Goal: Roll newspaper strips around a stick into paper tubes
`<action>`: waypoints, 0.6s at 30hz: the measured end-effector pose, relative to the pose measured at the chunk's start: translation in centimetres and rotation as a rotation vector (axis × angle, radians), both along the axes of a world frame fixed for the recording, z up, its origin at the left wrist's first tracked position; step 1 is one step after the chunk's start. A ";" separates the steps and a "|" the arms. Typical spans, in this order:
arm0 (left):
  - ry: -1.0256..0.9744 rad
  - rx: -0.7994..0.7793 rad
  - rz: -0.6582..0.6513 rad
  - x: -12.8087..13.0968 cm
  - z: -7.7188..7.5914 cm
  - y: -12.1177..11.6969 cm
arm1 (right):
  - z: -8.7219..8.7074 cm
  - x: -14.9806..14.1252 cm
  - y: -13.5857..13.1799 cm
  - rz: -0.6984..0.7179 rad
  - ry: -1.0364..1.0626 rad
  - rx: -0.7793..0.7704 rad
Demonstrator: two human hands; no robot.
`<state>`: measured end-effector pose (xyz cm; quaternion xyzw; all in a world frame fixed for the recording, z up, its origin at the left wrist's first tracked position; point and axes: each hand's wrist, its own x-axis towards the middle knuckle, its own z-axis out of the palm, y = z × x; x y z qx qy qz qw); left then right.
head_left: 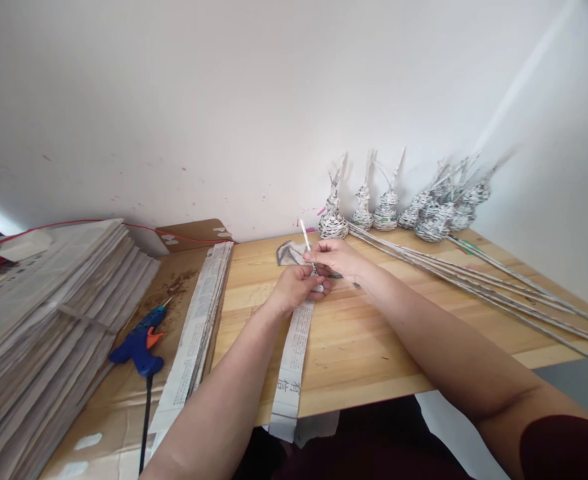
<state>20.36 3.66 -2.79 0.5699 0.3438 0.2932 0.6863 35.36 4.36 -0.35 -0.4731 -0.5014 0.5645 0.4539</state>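
Newspaper strip [292, 363] droops over the worktop [369, 360] edge nearest the body and runs up to the left hand [295, 287], fingers pinched on it; right hand [339, 260]'s close beside, pinching a white stick [305, 233] (kinda tipped left).

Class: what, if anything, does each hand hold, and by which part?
The left hand holds the newspaper strip at its far end; the right hand pinches the thin white stick below its raised tip.

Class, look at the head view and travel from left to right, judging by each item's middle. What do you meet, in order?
Tall stack of newspapers → blue glue gun → narrow newspaper strips → left hand → right hand → row of woven paper pieces.
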 end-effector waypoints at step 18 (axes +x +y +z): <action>0.025 -0.006 -0.022 0.0 -0.2 0.1 | 0.5 0.1 -0.1 0.051 0.003 -0.003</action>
